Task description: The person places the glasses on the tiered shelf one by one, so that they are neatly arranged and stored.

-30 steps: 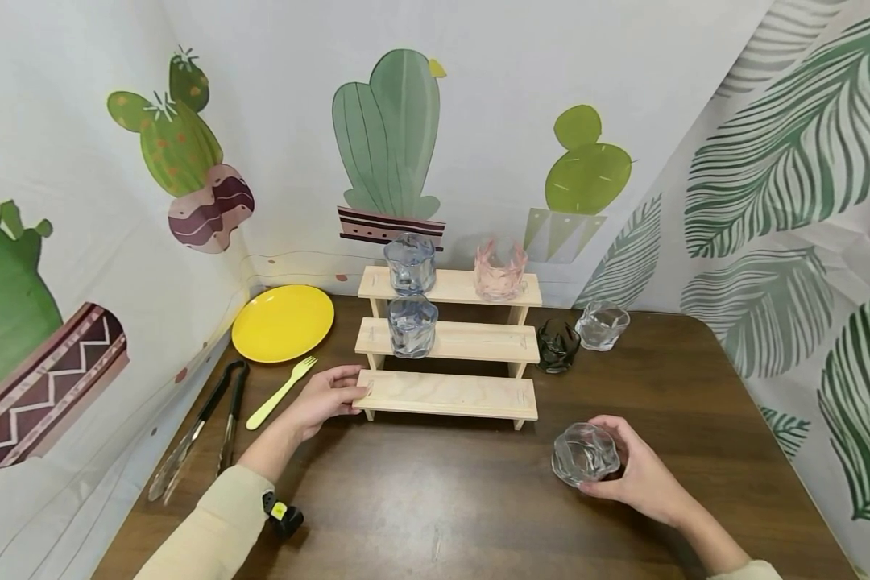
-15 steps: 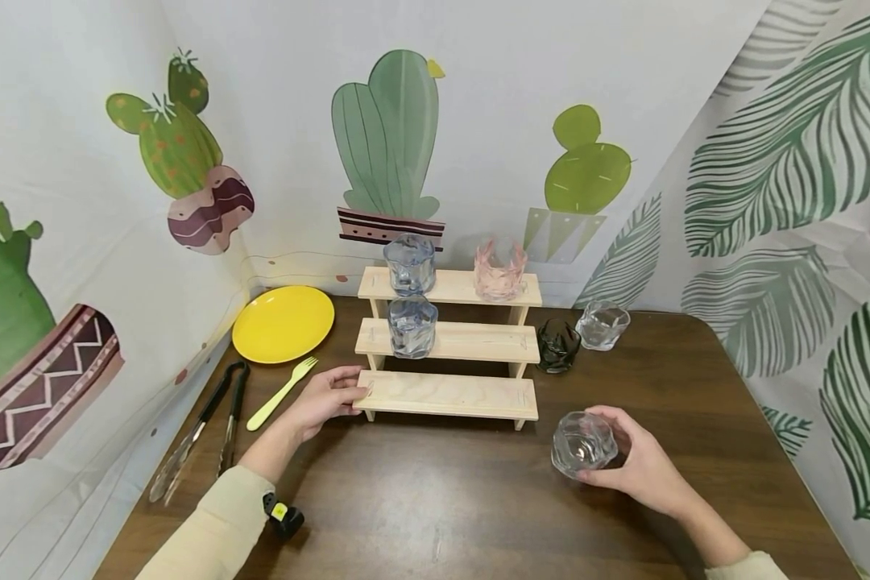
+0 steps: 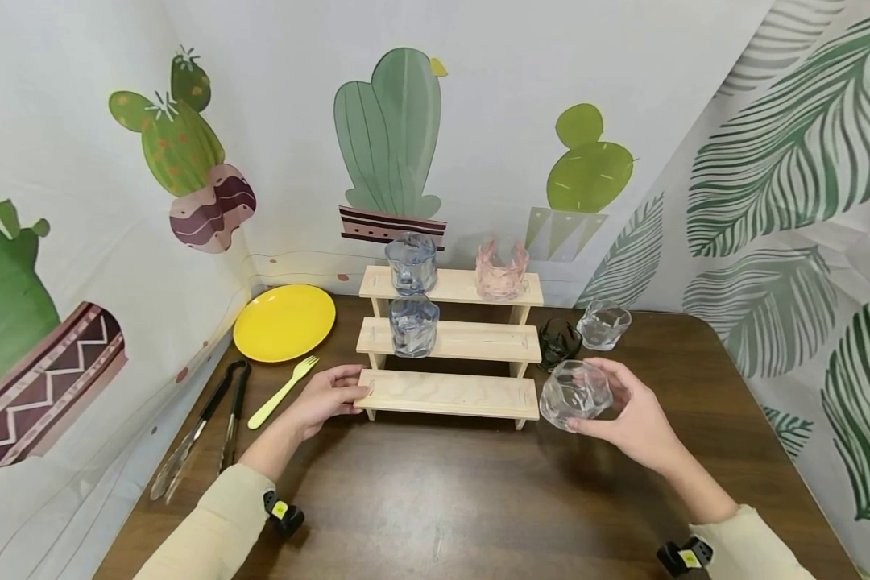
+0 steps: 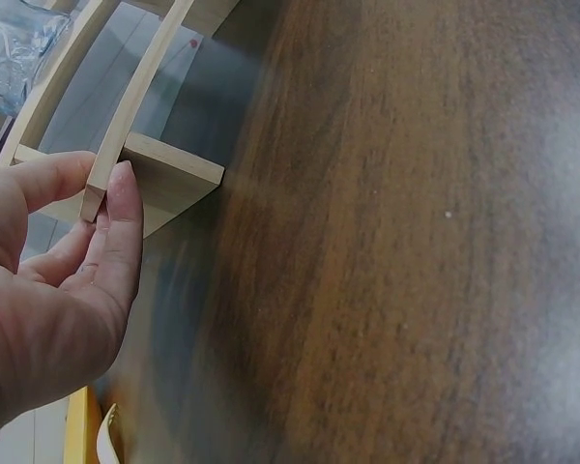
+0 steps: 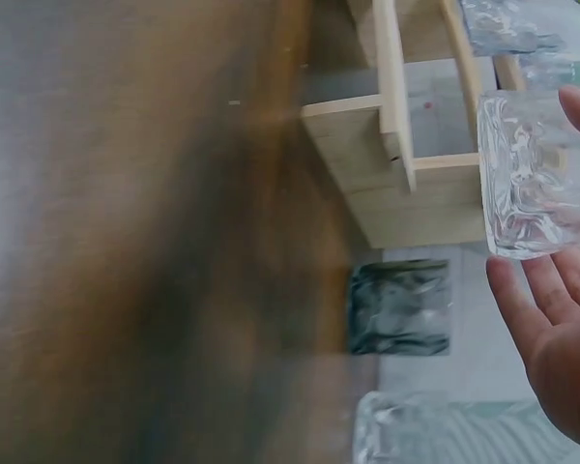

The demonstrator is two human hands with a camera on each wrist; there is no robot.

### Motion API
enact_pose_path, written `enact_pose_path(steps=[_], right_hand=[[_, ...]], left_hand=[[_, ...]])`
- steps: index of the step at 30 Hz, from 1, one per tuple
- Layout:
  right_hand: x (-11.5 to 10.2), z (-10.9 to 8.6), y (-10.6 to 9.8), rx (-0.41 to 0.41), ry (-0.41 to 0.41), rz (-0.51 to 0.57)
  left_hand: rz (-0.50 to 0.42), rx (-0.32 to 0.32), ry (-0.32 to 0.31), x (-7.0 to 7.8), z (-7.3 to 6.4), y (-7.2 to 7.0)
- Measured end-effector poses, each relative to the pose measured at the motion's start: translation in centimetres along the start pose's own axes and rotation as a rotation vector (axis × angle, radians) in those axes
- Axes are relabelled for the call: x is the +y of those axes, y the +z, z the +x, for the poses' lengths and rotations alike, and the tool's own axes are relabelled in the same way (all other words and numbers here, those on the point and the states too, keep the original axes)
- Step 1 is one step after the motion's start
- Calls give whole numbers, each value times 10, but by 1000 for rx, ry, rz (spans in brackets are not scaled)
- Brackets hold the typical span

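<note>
My right hand [image 3: 634, 419] grips a clear glass [image 3: 575, 396] above the table, beside the right end of the bottom step. The right wrist view shows the glass [image 5: 532, 179] between thumb and fingers, off the tabletop. My left hand [image 3: 329, 400] pinches the left end of the bottom step of a three-tier wooden stand [image 3: 445, 395]; in the left wrist view thumb and fingers [image 4: 124, 198] lie on either side of the board. Two bluish glasses, one on the top step [image 3: 412, 266] and one on the middle step [image 3: 414, 329], stand at the left. A pink glass [image 3: 502, 272] sits on the top right.
Right of the stand are a dark glass [image 3: 558, 342], partly behind the held one, and another clear glass [image 3: 604, 326]. At the left lie a yellow plate [image 3: 284, 322], a yellow-green fork [image 3: 283, 392] and black-handled tongs [image 3: 203, 427]. A patterned cloth hangs behind the table.
My right hand has lifted the clear glass and carried it away from me, toward the stand's right end. My left hand keeps its place on the bottom step.
</note>
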State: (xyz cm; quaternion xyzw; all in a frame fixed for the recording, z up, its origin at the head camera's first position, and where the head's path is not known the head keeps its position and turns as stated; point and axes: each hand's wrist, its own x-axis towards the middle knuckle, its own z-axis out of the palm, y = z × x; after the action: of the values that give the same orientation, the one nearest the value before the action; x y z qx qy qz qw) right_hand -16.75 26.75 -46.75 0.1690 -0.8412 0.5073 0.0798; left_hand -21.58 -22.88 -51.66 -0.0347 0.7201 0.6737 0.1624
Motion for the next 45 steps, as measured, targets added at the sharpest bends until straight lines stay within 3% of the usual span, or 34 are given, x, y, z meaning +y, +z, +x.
enact_pose_path(steps=[19,33,45], right_hand=[[-20,61,33,101,-6,114],[-28,95,67,48,44,190],[-31,106,75,22,71,178]], left_hand=[[-6,6,-8,1,-2,1],[0,4,-13,2,-2,2],[0,8,-9,3,-3,2]])
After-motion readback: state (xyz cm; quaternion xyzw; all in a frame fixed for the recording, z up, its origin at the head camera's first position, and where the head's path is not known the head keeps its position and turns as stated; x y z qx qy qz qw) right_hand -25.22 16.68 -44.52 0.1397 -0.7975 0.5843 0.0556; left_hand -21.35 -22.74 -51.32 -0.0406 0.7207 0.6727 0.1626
